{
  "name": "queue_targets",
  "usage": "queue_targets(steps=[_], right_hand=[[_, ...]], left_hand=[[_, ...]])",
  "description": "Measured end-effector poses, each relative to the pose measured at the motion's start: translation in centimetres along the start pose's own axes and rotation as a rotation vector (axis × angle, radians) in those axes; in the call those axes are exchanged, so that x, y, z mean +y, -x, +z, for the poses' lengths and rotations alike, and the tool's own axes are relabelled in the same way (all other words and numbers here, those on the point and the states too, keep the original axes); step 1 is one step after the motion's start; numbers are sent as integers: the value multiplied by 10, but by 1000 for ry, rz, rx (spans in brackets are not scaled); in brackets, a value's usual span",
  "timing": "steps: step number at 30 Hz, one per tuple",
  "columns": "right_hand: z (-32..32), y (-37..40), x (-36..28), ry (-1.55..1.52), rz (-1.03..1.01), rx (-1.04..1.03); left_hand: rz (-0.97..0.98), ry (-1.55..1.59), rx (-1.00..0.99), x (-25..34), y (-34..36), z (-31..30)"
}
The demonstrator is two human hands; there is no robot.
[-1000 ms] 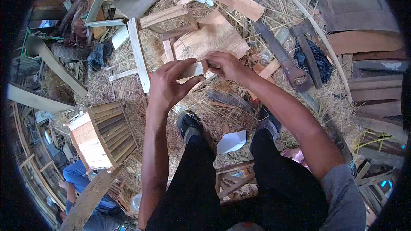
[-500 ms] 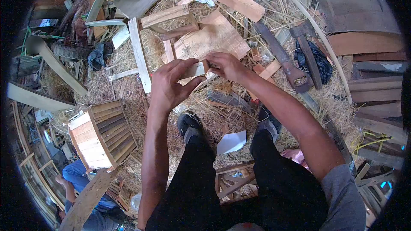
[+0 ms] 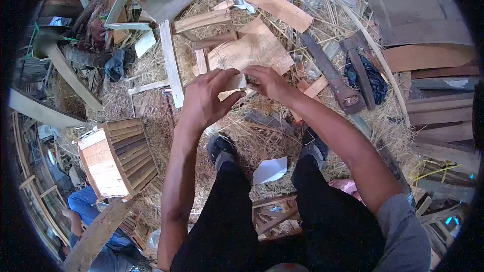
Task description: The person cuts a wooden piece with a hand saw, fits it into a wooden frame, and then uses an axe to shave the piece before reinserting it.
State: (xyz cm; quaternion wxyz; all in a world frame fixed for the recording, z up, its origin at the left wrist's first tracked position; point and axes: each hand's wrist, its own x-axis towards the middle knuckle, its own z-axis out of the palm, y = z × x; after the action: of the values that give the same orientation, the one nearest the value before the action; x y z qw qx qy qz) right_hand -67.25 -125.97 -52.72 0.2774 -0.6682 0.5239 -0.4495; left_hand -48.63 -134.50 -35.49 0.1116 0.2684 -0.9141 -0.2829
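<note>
A short, pale wooden block (image 3: 235,83) is held level between my two hands above the straw. My left hand (image 3: 201,98) is closed around its left part, thumb below and fingers over the top. At the block's right end, my right hand (image 3: 269,83) grips with bent fingertips; what they press on is partly hidden. Just beyond the hands lies a flat light board (image 3: 259,45). A small wooden frame (image 3: 204,22) and an upright pale slat (image 3: 172,65) are to the upper left of my left hand.
A handsaw (image 3: 348,95) and a long-handled tool (image 3: 364,73) lie right of my right arm. White paper (image 3: 270,170) lies between my feet. A slatted wooden piece (image 3: 113,156) stands at left, near a seated person (image 3: 88,201). Stacked planks (image 3: 443,106) line the right.
The view has shifted slightly. The block is turned a little in my hands, its end face less visible, and my right fingers remain at that end.
</note>
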Motion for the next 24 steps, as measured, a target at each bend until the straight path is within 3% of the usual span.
queue_targets(steps=[24], right_hand=[[1, 0, 4, 103, 35, -92]], left_hand=[[27, -74, -12, -1, 4, 0]])
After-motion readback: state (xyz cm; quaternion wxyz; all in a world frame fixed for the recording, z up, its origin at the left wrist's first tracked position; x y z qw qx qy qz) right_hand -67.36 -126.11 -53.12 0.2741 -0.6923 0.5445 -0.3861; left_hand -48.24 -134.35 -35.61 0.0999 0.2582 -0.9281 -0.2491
